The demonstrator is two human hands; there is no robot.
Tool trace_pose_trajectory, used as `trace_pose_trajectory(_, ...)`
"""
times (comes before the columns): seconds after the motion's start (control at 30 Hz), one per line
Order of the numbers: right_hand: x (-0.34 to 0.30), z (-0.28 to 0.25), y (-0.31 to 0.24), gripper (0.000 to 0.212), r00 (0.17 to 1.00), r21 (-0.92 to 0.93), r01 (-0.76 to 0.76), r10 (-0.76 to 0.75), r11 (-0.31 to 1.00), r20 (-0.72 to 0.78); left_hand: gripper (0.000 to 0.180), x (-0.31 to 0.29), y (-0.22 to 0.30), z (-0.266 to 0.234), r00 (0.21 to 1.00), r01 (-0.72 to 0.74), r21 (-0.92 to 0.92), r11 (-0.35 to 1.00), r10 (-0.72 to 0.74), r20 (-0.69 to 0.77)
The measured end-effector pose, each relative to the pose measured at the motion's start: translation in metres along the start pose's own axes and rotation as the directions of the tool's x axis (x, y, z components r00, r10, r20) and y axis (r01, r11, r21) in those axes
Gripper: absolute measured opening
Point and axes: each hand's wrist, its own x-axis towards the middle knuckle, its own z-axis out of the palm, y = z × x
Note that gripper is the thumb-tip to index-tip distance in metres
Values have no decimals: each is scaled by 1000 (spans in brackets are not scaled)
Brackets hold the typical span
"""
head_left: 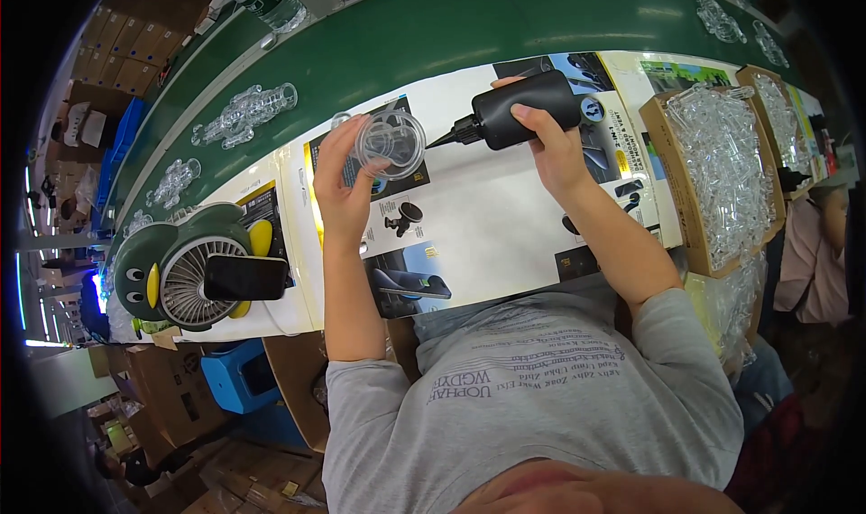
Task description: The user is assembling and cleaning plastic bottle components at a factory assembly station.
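Note:
My left hand point(339, 182) is closed round a clear, round plastic part point(393, 135), shaped like a shallow cup with rings inside. My right hand point(552, 146) grips a black squeeze bottle point(530, 108) tipped onto its side. The bottle's thin pointed nozzle point(442, 142) aims left and ends right by the rim of the clear part; whether the two touch I cannot tell. Both hands are above a printed cardboard sheet point(505, 234) that covers the near part of the green table.
Clear plastic assemblies point(248, 115) lie on the green table point(451, 27) at left and far right. A carton of clear plastic pieces point(722, 171) stands to the right. At left are a penguin-shaped fan point(185, 275) and a phone point(245, 278). A water bottle point(262, 0) stands at the back.

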Motion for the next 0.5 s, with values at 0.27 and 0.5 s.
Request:
trace_pose_trajectory(0.27,-2,2,-1,27,997,26,-64,63,998,42,37,-3,-6,-2,1000,11,-117,993,-13,-12)
trace_pose_trajectory(0.5,-2,-2,-2,32,988,0,-145,145,989,58,34,-3,-9,-7,994,-40,-79,996,48,100)
